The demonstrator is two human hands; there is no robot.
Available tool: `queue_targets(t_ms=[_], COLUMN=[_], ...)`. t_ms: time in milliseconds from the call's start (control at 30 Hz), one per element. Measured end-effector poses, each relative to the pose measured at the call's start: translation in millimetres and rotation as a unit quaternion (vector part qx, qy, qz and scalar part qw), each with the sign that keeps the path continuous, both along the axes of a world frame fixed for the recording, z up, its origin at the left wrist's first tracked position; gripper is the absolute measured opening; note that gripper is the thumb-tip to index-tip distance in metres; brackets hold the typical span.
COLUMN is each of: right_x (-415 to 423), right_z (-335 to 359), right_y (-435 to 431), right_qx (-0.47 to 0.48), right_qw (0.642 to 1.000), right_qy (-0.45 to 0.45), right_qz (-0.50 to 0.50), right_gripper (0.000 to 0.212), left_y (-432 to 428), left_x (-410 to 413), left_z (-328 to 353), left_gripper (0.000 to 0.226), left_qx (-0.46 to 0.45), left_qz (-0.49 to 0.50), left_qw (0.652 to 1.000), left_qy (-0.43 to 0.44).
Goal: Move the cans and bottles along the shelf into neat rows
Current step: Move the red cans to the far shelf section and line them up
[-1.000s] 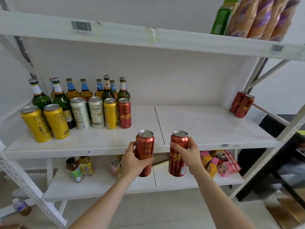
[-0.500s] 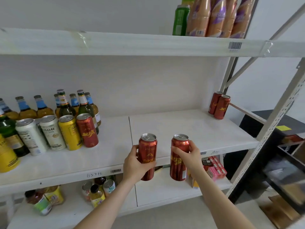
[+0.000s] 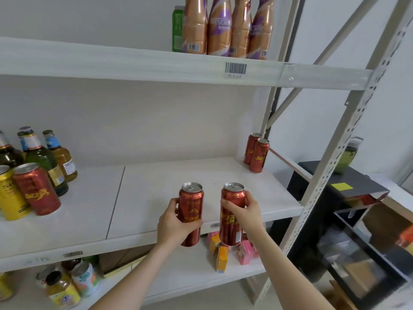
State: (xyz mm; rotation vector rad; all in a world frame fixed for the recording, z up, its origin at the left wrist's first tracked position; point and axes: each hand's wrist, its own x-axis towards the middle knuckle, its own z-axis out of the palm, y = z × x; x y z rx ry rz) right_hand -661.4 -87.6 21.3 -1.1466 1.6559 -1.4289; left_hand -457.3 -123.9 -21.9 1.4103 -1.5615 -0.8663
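In the head view, the left hand point(image 3: 176, 222) grips the left red can point(image 3: 191, 198) and the right hand point(image 3: 244, 214) grips the right red can point(image 3: 230, 233), both upright just in front of the shelf point(image 3: 156, 186) edge, and the two back cans point(image 3: 257, 153) stand up and to the right, nearer the right hand.

White wall point(image 3: 111, 14); a white perforated post point(image 3: 328, 166) slants at right, beyond it a black cabinet point(image 3: 362, 182) bearing a yellow note point(image 3: 341, 186); soft, even light
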Motion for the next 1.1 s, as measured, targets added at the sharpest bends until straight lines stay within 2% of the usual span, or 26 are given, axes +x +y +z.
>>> queue_targets(t_ms=[200, 467, 833, 1100], right_x=[-84, -159, -237, -279], right_z=[2, -4, -4, -11], right_y=[-6, -44, -116, -167], right_qx=[0.011, -0.008, -0.007, -0.027], right_qw=[1.0, 1.0, 0.999, 0.998], right_qy=[0.001, -0.011, -0.038, -0.055], right_qz=[0.009, -0.008, -0.025, 0.02], right_gripper=[0.059, 0.042, 0.048, 0.052], left_y=[2, -38, -94, -126], left_x=[-84, -160, -234, -286], left_z=[5, 10, 10, 3], left_gripper=[0.069, 0.072, 0.073, 0.07], left_qx=[-0.003, -0.006, -0.009, -0.009], left_qz=[0.005, -0.013, -0.007, 0.029], left_qw=[1.0, 1.0, 0.999, 0.999], left_qy=[-0.013, -0.024, -0.05, -0.041])
